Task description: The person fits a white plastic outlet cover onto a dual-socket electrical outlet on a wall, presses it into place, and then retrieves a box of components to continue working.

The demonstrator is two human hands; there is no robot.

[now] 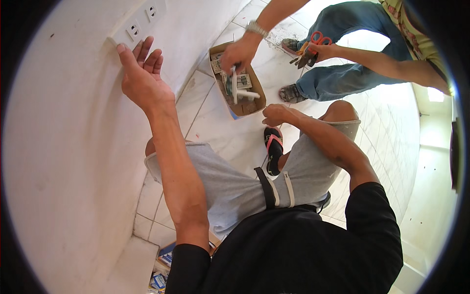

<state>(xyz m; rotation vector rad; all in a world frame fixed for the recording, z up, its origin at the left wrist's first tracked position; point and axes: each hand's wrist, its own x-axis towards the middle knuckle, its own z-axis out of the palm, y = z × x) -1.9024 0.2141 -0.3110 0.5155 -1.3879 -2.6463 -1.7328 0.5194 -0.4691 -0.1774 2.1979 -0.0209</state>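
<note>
My left hand (147,81) is raised to the wall with its palm turned up and fingers apart and slightly bent. Its thumb and fingertips are at the near end of a white outlet plate (132,31), which has two sockets in view. In front of my right knee, my right hand (277,114) is closed with its fingers curled; what they hold, if anything, is hidden. Just beyond it stands an open cardboard box (258,88) of outlet parts. Another person's hand (241,53) reaches into the box, by a blurred white frame (236,87).
The other person's second hand (320,51) holds red-handled scissors (320,38) and other tools. That person's legs (338,81) are beyond the box on the tiled floor (215,130). A container of small packets (159,280) sits by the wall at lower left.
</note>
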